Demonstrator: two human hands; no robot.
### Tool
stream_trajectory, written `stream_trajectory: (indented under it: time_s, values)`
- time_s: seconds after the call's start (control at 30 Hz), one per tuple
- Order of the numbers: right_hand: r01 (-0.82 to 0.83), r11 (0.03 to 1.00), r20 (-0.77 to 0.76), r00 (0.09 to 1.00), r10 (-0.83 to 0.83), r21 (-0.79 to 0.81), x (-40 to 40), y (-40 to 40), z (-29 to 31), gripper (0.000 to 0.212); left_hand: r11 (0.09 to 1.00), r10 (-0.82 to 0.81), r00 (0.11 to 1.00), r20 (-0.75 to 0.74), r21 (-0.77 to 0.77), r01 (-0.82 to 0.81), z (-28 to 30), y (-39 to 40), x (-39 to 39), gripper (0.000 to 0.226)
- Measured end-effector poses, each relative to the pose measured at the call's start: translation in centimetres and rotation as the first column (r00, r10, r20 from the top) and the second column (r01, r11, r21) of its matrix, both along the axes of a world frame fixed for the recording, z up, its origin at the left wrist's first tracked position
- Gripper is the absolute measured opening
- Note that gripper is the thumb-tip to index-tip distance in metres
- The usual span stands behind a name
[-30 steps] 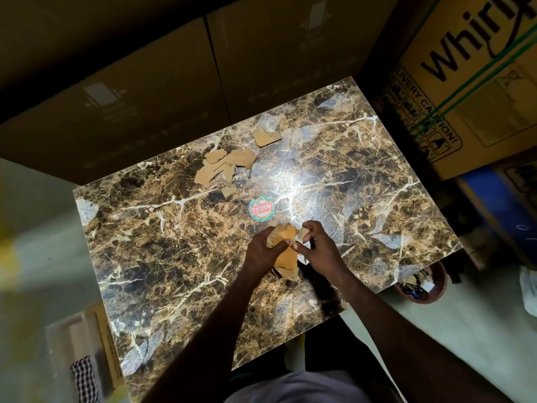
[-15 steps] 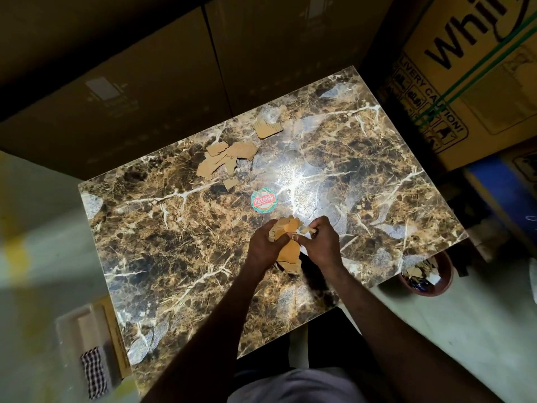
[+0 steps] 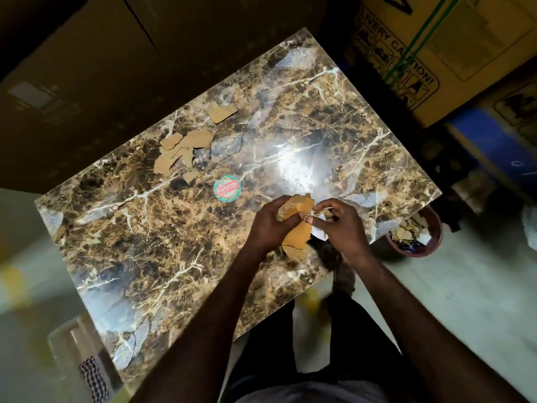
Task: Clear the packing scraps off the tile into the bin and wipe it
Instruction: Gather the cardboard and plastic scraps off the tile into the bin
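A glossy brown marble tile (image 3: 151, 245) fills the middle of the view. My left hand (image 3: 268, 225) grips a stack of brown cardboard scraps (image 3: 299, 234) over the tile's right side. My right hand (image 3: 338, 225) pinches small scraps against that stack, a white paper bit showing below its fingers. More cardboard scraps (image 3: 183, 152) lie in a loose pile at the tile's far left part, with one separate piece (image 3: 220, 112) beyond them. A round red and green sticker (image 3: 227, 188) is stuck near the tile's centre. A reddish round bin (image 3: 418, 232) with scraps inside stands on the floor right of the tile.
Large cardboard boxes (image 3: 453, 50) stand behind and to the right of the tile. A checked cloth (image 3: 93, 379) lies at the lower left beside a small box. Pale floor shows on both sides.
Both hands stay together at the scrap stack; my right hand's fingers have drawn in more small bits. The view has shifted, so the tile sits lower and further right in the frame.
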State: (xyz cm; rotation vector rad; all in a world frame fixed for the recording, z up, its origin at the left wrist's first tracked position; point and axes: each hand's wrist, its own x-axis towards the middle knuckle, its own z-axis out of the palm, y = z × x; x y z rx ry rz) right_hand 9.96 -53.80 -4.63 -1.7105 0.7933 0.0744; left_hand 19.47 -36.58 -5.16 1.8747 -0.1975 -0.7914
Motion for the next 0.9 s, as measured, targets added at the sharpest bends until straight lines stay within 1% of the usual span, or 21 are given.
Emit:
stream_trajectory:
  time_s: [0.17, 0.27, 0.4, 0.43, 0.53, 0.63, 0.77, 0.83, 0.9]
  values:
    - [0.111, 0.992, 0.041, 0.993, -0.113, 0.055, -5.5, -9.1, -0.3, 0.019, 0.998, -0.06, 0.998, 0.021, 0.0, 0.06, 0.6, -9.9, -4.2, 0.039]
    - [0.195, 0.98, 0.019, 0.98, -0.196, 0.043, -10.0, -15.4, -0.5, 0.018, 0.992, -0.127, 0.992, -0.016, -0.004, 0.127, 0.3, -17.1, -7.6, 0.036]
    - [0.287, 0.958, -0.037, 0.957, -0.286, 0.009, -15.8, -24.2, -1.2, 0.018, 0.972, -0.234, 0.972, 0.003, 0.003, 0.234, -0.5, -27.1, -12.2, 0.032]
    - [0.299, 0.954, -0.036, 0.953, -0.3, -0.012, -17.2, -26.4, -1.6, 0.019, 0.968, -0.251, 0.968, -0.005, -0.003, 0.251, -1.0, -29.6, -13.4, 0.033]
    - [0.37, 0.929, -0.059, 0.927, -0.37, -0.026, -21.1, -32.4, -3.4, 0.026, 0.952, -0.306, 0.951, -0.032, 0.008, 0.307, -4.1, -36.3, -17.0, 0.047]
    - [0.42, 0.908, -0.111, 0.901, -0.419, -0.013, -24.5, -36.9, -7.6, 0.035, 0.94, -0.332, 0.939, -0.091, 0.055, 0.338, -9.3, -41.5, -20.4, 0.062]
    - [0.455, 0.89, -0.214, 0.868, -0.447, -0.015, -28.0, -40.3, -17.4, 0.027, 0.902, -0.363, 0.912, -0.192, 0.172, 0.395, -18.4, -45.7, -23.3, 0.079]
    - [0.448, 0.893, -0.252, 0.861, -0.442, -0.037, -28.7, -41.0, -22.4, 0.024, 0.874, -0.403, 0.891, -0.209, 0.199, 0.443, -22.9, -46.4, -23.8, 0.077]
    - [0.414, 0.908, -0.26, 0.872, -0.414, -0.059, -29.0, -41.6, -27.5, 0.021, 0.866, -0.428, 0.879, -0.208, 0.184, 0.465, -27.4, -47.1, -24.0, 0.064]
